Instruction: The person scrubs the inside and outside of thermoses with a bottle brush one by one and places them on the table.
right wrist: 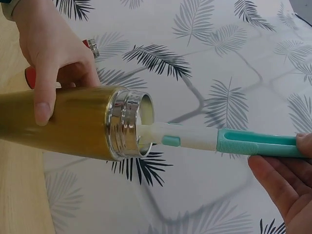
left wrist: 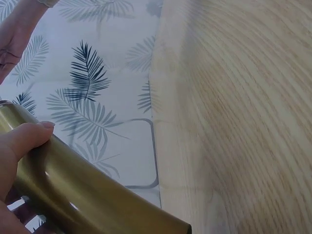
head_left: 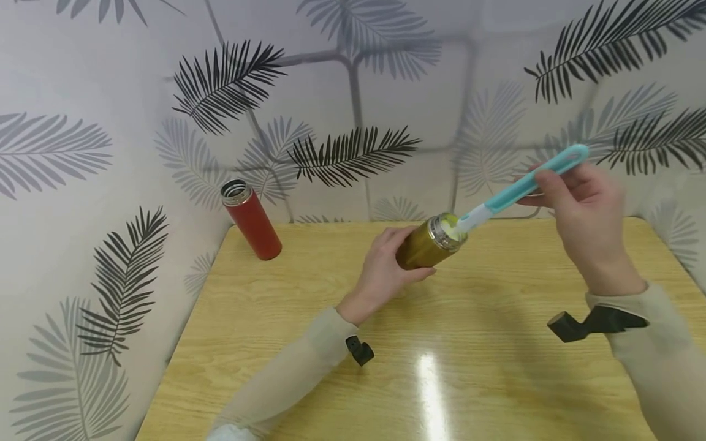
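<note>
My left hand (head_left: pixel 383 266) grips a gold metal flask (head_left: pixel 420 248) round its body. The flask is tilted above the table, its lidless steel mouth (right wrist: pixel 130 124) facing my right hand (head_left: pixel 590 214). That hand pinches the teal handle of a bottle brush (head_left: pixel 513 193) between thumb and fingers. In the right wrist view the brush's white neck (right wrist: pixel 197 136) enters the flask's mouth. Most of the brush head is hidden inside; something pale yellow shows at the rim. In the left wrist view, my left thumb lies across the gold flask (left wrist: pixel 83 180).
A red flask (head_left: pixel 255 226) stands lidless at the table's back left corner. The light wood table (head_left: pixel 309 367) meets a leaf-patterned wall covering (head_left: pixel 386 110) behind and at the left. Dark wrist cameras (head_left: pixel 598 323) are strapped on both sleeves.
</note>
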`<state>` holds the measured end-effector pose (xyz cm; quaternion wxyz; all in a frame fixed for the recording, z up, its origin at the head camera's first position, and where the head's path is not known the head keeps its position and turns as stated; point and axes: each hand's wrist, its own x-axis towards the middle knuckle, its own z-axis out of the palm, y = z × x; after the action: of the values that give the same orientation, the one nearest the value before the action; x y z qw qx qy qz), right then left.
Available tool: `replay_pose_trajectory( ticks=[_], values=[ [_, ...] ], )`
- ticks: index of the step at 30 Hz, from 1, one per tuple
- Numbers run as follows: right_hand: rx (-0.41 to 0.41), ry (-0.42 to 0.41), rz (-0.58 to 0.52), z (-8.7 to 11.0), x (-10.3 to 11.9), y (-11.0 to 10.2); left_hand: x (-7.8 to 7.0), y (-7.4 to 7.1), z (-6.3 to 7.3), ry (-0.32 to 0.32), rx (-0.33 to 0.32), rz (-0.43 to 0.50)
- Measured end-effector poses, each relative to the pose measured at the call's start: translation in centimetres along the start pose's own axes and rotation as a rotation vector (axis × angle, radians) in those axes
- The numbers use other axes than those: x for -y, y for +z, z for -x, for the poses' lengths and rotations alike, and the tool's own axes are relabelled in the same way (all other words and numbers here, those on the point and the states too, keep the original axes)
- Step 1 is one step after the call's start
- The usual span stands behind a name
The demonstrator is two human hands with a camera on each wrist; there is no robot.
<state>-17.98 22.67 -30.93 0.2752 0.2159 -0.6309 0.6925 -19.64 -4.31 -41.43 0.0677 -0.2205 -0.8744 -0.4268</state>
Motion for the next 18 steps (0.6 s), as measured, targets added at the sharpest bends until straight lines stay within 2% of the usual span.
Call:
replay_pose_trajectory(
  ticks=[7, 12, 18],
  values=[
    [-0.086, 0.01, -0.061, -0.5, -0.2, -0.4, 0.4, -0.3, 0.2, -0.001, -0.015, -0.09],
    [-0.112, 0.016, -0.093, -0.8, -0.1, -1.1, 0.5, -0.5, 0.5, -0.026, -0.026, -0.105],
    [-0.17, -0.024, -0.093, -1.2, 0.2, -1.2, 0.2, -0.6, 0.5, -0.031, -0.002, -0.078]
  ],
)
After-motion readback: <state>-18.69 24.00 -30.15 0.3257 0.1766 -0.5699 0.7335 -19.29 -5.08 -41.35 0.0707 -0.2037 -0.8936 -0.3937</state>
